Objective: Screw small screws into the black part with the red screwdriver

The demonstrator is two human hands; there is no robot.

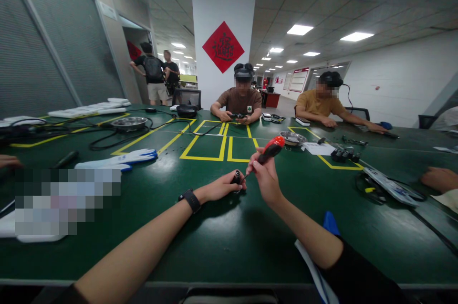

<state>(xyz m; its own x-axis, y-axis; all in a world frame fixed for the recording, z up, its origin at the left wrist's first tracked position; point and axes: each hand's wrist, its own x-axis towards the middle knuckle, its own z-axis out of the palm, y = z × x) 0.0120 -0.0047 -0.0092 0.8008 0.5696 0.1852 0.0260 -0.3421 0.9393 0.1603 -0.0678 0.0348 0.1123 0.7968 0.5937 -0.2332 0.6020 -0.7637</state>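
Observation:
My right hand point(264, 175) is wrapped around a screwdriver point(272, 149) with a red and black handle. Its thin shaft slants down to the left, toward my left hand point(223, 187). Closed in the left fingers is a small black cylindrical part point(236, 177) with a shiny metal top, standing roughly upright just above or on the green table. The screwdriver's tip meets or passes close to this part; whether they touch I cannot tell. A dark watch sits on my left wrist.
White and blue gloves point(118, 158) lie to the left. Metal bowls point(129, 123) and black cables stand farther back. A power strip point(390, 184) and small black blocks point(345, 155) are on the right. Two people wearing headsets sit across the green table point(171, 251); other hands show at both sides.

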